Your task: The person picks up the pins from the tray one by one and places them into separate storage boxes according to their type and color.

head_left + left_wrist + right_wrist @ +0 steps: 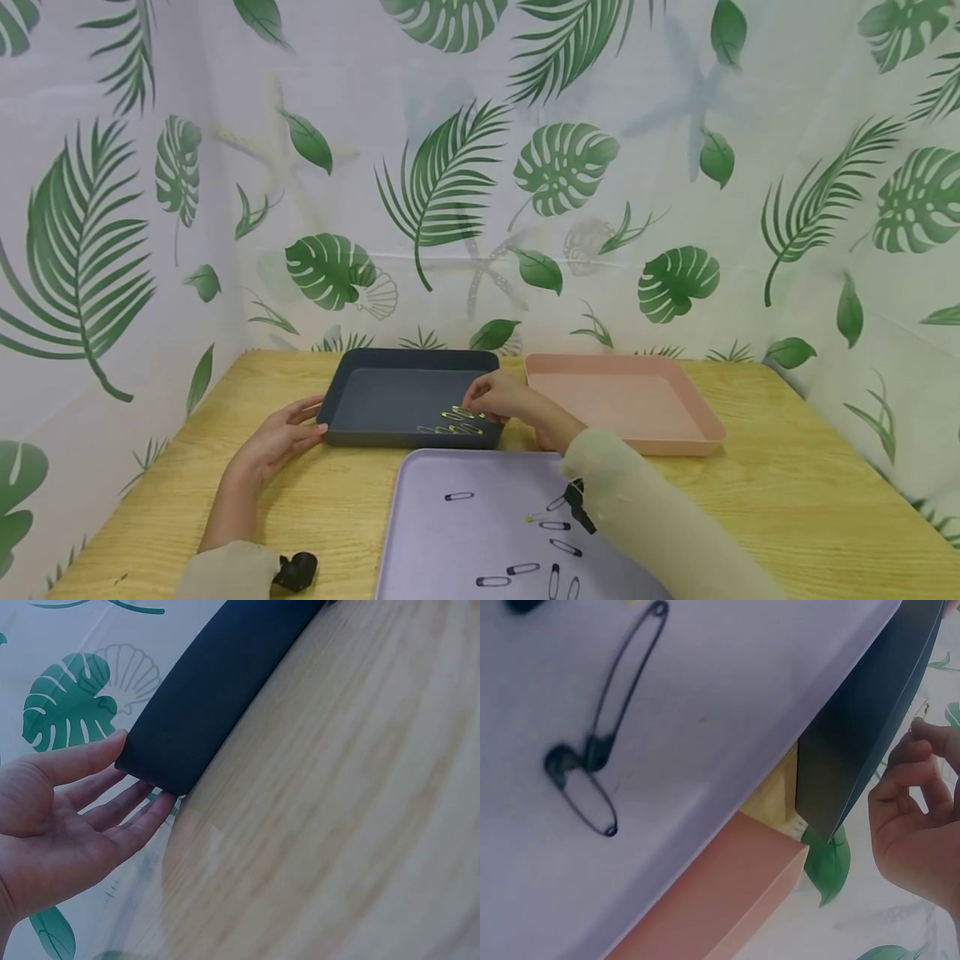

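My left hand (273,442) rests against the left end of the dark blue tray (405,439), its fingers fairly straight. In the left wrist view the fingertips of the left hand (82,802) touch the tray's corner (202,697). Over the right side of that tray, my right hand (502,396) pinches a yellow safety pin (922,711) between thumb and forefinger. Several yellow safety pins (471,429) lie in the dark tray near its front right corner. On the lilac tray (420,533) are several black safety pins (522,569) and one yellow safety pin (537,517).
A pink tray (622,400) stands right of the dark one, behind the right forearm. The lilac tray sits in front of both on the wooden table (330,500). A leaf-printed sheet (465,167) rises behind the table. Part of the lilac tray is hidden by the right sleeve (660,517).
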Available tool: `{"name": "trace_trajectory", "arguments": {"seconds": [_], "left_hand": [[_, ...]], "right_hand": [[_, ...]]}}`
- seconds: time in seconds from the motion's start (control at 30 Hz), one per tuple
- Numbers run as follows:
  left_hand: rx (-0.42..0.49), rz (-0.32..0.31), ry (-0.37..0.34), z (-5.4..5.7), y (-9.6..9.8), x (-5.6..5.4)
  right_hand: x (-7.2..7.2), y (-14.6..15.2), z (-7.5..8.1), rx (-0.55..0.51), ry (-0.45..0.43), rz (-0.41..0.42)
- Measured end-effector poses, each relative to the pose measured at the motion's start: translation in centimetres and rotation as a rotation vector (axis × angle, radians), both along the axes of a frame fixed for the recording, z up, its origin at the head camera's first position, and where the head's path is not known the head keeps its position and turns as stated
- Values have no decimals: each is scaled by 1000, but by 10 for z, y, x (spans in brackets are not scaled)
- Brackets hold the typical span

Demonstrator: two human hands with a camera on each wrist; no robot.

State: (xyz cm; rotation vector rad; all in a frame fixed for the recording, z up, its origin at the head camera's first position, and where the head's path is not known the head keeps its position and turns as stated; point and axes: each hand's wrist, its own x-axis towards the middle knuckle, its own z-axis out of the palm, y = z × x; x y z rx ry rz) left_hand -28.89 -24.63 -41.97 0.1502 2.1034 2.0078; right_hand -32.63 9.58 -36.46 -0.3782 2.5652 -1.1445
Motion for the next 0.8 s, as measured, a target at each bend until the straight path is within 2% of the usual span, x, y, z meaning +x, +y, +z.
{"name": "trace_trajectory", "arguments": {"seconds": [0.33,0.8], "left_hand": [[-7,-9,6,2,-1,0],[0,-8,0,2,0,1]], "right_hand": [[0,-15,1,-42,11,9],[-6,-30,-6,-27,11,-60]]}}
